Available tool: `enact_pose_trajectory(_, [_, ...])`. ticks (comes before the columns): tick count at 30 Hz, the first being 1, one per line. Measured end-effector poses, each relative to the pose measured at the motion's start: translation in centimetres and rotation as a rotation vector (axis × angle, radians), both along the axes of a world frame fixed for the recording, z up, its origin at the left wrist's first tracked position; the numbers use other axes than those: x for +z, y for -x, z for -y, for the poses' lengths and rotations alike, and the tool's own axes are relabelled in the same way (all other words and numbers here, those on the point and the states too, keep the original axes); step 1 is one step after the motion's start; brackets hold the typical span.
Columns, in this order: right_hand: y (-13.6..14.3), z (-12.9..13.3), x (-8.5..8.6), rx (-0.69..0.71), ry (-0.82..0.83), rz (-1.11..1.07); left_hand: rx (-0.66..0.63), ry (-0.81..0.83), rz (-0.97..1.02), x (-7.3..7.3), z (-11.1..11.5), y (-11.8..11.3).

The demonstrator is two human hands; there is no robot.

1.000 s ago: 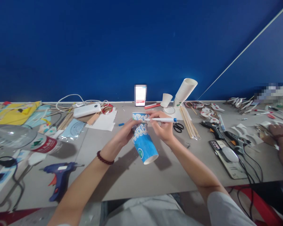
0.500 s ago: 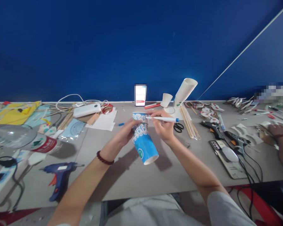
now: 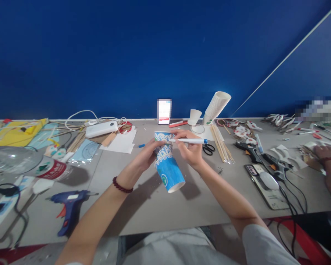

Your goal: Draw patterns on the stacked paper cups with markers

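Observation:
Joined paper cups (image 3: 169, 169) with blue and white patterns tilt over the middle of the table, a wide open rim facing down toward me. My left hand (image 3: 147, 156) is wrapped round their upper left side. In my right hand (image 3: 191, 149) is a white marker (image 3: 191, 140) with a blue end; its tip touches the upper cup's patterned wall. Behind the cups a phone (image 3: 164, 111) with a lit, blurred screen stands against the blue wall. A blue cap (image 3: 141, 145) lies left of the cups.
Black scissors (image 3: 209, 149), wooden sticks (image 3: 220, 143) and a leaning stack of white cups (image 3: 217, 106) are to the right. A blue glue gun (image 3: 71, 208) and a bottle (image 3: 27, 162) lie left. Another person's hand (image 3: 327, 152) rests at the far right.
The marker and my right hand have shifted slightly left, the tip now further across the upper cup. The cups and my left hand have barely moved.

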State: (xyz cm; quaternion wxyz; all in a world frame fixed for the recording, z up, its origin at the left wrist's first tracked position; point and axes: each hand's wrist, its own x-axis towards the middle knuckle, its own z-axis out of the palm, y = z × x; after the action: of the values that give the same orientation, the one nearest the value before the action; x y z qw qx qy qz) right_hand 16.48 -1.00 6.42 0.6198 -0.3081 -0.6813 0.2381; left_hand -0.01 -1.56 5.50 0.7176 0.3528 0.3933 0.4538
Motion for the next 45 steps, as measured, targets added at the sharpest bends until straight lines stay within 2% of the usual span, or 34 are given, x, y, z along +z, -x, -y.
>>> enact_pose_trajectory(9, [-0.1, -0.3, -0.2, 0.041, 0.067, -0.119, -0.038, 0.011, 0.011, -0.3, -0.1, 0.1])
enact_pose_trajectory(20, [-0.1, -0.3, -0.2, 0.015, 0.052, -0.139, -0.019, 0.035, 0.009, 0.7, 0.4, -0.4])
enact_pose_trajectory(24, [-0.1, -0.3, -0.3, 0.005, 0.068, -0.116, -0.022, 0.070, 0.033, 0.6, 0.3, -0.4])
enact_pose_trajectory(30, [0.0, 0.0, 0.0, 0.000, 0.075, -0.088, -0.042, 0.039, 0.054, 0.4, 0.5, -0.8])
enact_pose_trajectory(35, [0.1, 0.1, 0.2, 0.027, 0.078, -0.086, -0.004, 0.033, 0.054, 0.2, 0.8, -1.4])
enact_pose_trajectory(45, [0.0, 0.0, 0.4, -0.016, 0.028, -0.033, 0.015, 0.041, 0.082, 0.4, 0.7, -1.2])
